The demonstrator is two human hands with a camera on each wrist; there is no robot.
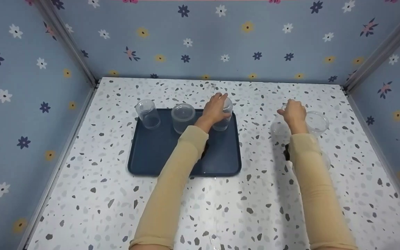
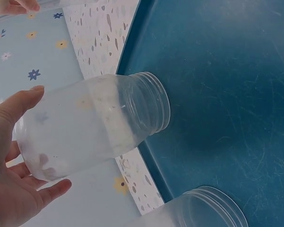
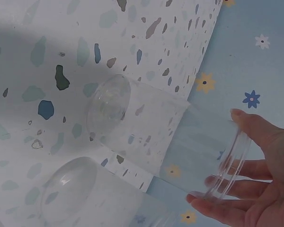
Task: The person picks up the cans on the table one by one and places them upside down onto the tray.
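Observation:
My left hand (image 1: 215, 110) grips the closed end of a clear plastic jar (image 2: 80, 127). This jar stands upside down at the back right of a dark blue tray (image 1: 155, 152), its threaded mouth down on the tray surface. In the left wrist view, thumb and fingers curve around the jar's upper end. My right hand (image 1: 295, 114) holds another clear jar (image 3: 146, 130) around its rim. That jar is right side up, its rounded base down over the speckled table to the right of the tray.
Two more upturned clear jars (image 1: 148, 114) (image 1: 183, 119) stand along the tray's back side. Beside my right hand are a clear jar (image 1: 317, 122) and, partly behind the sleeve, another clear piece (image 1: 326, 160). Flower-patterned walls (image 1: 203, 45) enclose the speckled table (image 1: 99, 205).

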